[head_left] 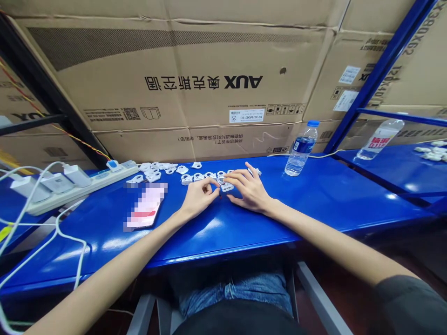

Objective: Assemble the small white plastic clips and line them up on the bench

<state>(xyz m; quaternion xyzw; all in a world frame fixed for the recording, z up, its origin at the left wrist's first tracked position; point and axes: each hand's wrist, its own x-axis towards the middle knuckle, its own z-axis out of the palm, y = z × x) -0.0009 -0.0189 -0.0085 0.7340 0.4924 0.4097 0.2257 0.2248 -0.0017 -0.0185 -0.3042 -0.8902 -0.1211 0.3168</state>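
- Printed cardboard [209,56] stands behind the far edge of the blue desk.
- The desk [314,200] has a smooth, glossy top, so small parts would probably slide on it easily.
- A white power strip [104,180] lies across the far-left corner.
- A capped bottle [302,151] stands upright by the far edge, right of the hands.
- The left hand [198,197] has thumb and forefinger brought together beside the small white piece; whether anything sits between them I cannot tell.
- The right hand [252,190] curves over that piece from the other side, fingers spread; whether they grip it I cannot tell.
- A phone [148,207], its face blurred, lies towards the left end.
- More white parts [198,177] form a row and a loose cluster along the far edge.
- The white piece [226,187] sits between the hands, midway along the desk, nearer the far edge. It looks light, stiff and slightly slippery; its two sides seem the best hold, with gentle pressure on any thin portions.
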